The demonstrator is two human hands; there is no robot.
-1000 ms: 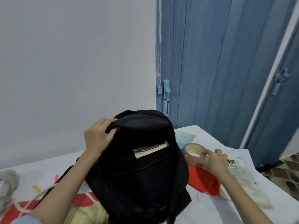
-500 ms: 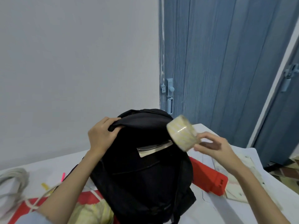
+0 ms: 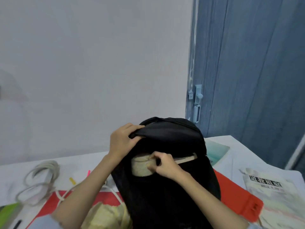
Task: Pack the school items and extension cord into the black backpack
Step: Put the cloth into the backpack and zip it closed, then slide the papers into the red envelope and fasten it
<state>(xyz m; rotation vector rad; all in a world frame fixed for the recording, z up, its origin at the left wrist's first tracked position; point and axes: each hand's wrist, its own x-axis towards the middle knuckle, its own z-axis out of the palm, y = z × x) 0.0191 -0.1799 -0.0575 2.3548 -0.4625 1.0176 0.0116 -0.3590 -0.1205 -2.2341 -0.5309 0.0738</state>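
The table (image 3: pixel 231 146) carries the upright black backpack (image 3: pixel 166 187), which stands between things not yet packed. The coiled extension cord (image 3: pixel 41 179) lies well to its left; a red folder (image 3: pixel 237 194) sticks out from behind it on the right. The left hand (image 3: pixel 121 142) has a closed grip on the bag's top flap, pulling the mouth wide. The right hand (image 3: pixel 165 166) pinches a tape roll (image 3: pixel 142 166) at the opening, beside a book (image 3: pixel 184 160) already tucked in. Packing looks part done, with the cord and folder left.
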